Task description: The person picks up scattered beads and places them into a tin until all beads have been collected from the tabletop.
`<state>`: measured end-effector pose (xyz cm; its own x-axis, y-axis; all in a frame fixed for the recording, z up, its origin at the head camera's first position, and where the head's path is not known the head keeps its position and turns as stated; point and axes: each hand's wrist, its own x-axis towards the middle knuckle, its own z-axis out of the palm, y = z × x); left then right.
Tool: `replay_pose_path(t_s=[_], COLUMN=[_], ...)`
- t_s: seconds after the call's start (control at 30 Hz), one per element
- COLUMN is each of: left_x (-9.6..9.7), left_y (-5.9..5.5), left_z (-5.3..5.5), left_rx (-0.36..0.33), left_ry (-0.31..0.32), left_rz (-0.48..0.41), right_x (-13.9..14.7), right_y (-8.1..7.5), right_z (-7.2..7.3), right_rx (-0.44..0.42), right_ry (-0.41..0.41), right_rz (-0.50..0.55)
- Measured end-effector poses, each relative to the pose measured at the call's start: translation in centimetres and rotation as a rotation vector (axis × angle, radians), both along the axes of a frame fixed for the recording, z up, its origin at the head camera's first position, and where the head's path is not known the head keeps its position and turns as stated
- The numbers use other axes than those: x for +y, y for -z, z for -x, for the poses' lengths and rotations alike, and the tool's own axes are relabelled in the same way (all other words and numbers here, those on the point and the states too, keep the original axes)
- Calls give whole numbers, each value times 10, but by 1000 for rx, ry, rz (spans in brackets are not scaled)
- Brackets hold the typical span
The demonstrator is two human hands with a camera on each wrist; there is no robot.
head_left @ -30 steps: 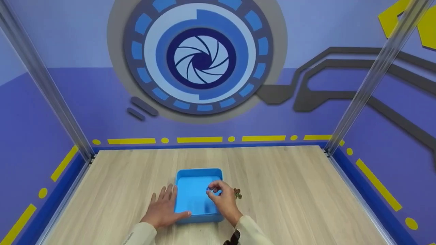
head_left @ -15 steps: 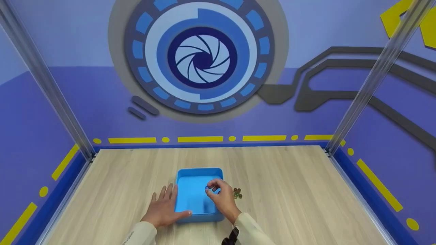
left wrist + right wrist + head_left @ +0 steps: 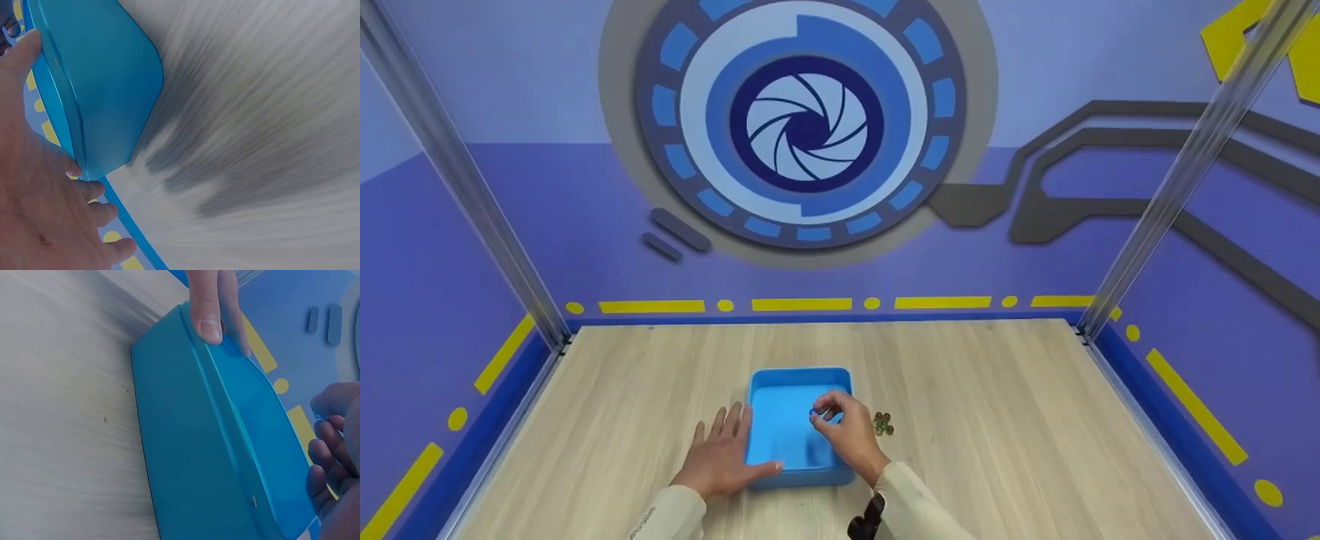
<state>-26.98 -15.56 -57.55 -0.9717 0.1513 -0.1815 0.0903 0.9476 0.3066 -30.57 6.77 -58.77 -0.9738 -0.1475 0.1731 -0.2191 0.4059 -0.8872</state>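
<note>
Nearest are two pale sleeves, the left sleeve (image 3: 669,516) carrying small dark lettering and the right sleeve (image 3: 921,499) with a black strap (image 3: 867,517) at the wrist. Beyond the left cuff, the left hand (image 3: 720,459) lies with its fingers straight and spread along the left side of a blue box (image 3: 804,478), its thumb resting on the near rim by the corner. The right hand (image 3: 851,439) is above the box's right side, thumb and forefinger pinching a small blue bead (image 3: 319,417); the other fingers are loosely curled. The bead sits at the fingertips, pointing left over the box's interior, mostly covered and too small for a long axis to be made out. The box stands level on the desk (image 3: 997,405), its mouth facing up; it is rectangular with rounded corners, and its long axis runs straight away from the person, the short ends facing near and far. A dark shadow falls on its floor beneath the right hand. Just right of the box, a tight cluster of small brown and green beads (image 3: 883,424) lies on the desk. Past the pale, wood-grained desktop rises a blue-violet wall (image 3: 810,281) with yellow bars and dots along its foot and a big round shutter design (image 3: 712,67) above, between two metal posts (image 3: 472,172).
</note>
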Motion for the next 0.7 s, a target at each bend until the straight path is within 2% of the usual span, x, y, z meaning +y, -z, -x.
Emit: replay_pose_path(t_s=[0.2,0.43,0.7], left_x=[1,0,-1], left_y=[0,1,0], left_z=[1,1,-1], left_rx=[2,12,13], left_ry=[-4,-2,0], left_rz=[-5,-8,-12], right_x=[-2,-4,-7], right_y=[1,1,0], right_z=[1,3,6], right_rx=[-18,15,-12], right_ry=[-16,-45,-52], right_rz=[-17,-37,-54])
